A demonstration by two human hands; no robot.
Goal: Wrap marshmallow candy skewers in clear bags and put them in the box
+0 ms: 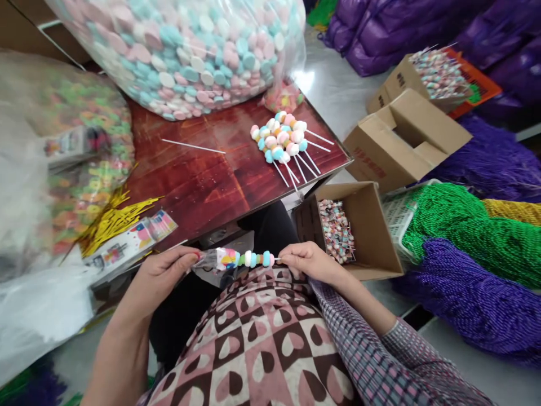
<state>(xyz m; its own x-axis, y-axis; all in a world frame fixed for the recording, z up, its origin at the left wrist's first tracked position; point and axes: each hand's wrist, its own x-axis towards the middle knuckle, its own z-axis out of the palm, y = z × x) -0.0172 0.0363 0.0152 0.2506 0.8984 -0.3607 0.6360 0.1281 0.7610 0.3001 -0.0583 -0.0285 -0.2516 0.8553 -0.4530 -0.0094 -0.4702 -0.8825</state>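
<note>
Over my lap I hold a candy skewer (253,259) strung with pastel marshmallow pieces and small gummy rings. My right hand (310,261) pinches its white stick at the right end. At the other end, my left hand (169,273) pinches a clear printed plastic bag (224,259), which covers the skewer's left part. On the red-brown table (203,180) ahead, a pile of finished-looking skewers (281,138) lies near the right corner, and one bare white stick (193,146) lies in the middle. Yellow twist ties (114,217) and flat printed bags (127,242) are at the left edge.
A big bag of marshmallows (198,62) fills the table's back, with a bag of gummy rings (84,175) at left. An open carton (372,231) of skewers stands right of my lap. Beyond are another carton (406,138), green bead strands (465,237) and purple ones (473,304).
</note>
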